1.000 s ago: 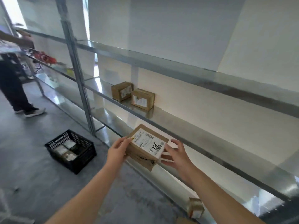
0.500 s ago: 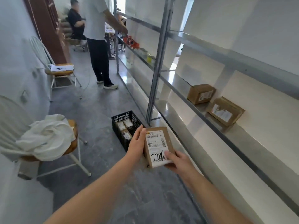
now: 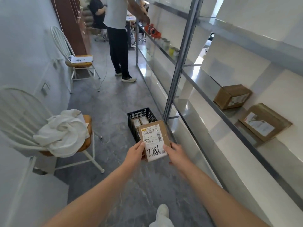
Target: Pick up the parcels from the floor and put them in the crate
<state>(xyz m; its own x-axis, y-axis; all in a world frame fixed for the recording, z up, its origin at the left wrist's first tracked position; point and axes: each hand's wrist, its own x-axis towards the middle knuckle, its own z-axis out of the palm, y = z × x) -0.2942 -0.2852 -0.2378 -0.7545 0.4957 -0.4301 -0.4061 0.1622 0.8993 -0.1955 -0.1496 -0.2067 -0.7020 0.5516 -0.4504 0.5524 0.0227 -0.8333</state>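
item: brown parcel (image 3: 154,140), label "7786" up, held off the floor (image 3: 113,108), just near of the black crate (image 3: 141,114). i have my left hand (image 3: 135,153) and right hand (image 3: 176,153) clasped on its near corners. crate contents: other parcels (image 3: 139,122).

One labelled parcel (image 3: 153,140) is being held between two hands, the left hand (image 3: 136,153) and the right hand (image 3: 176,153). One black crate (image 3: 140,114) is sitting on the floor, with at least two parcels (image 3: 139,122) showing inside it. Two cardboard boxes (image 3: 232,96) are resting on the shelf. Two white chairs (image 3: 21,122) are standing along the wall. Two other people (image 3: 117,38) are occupying the far end.
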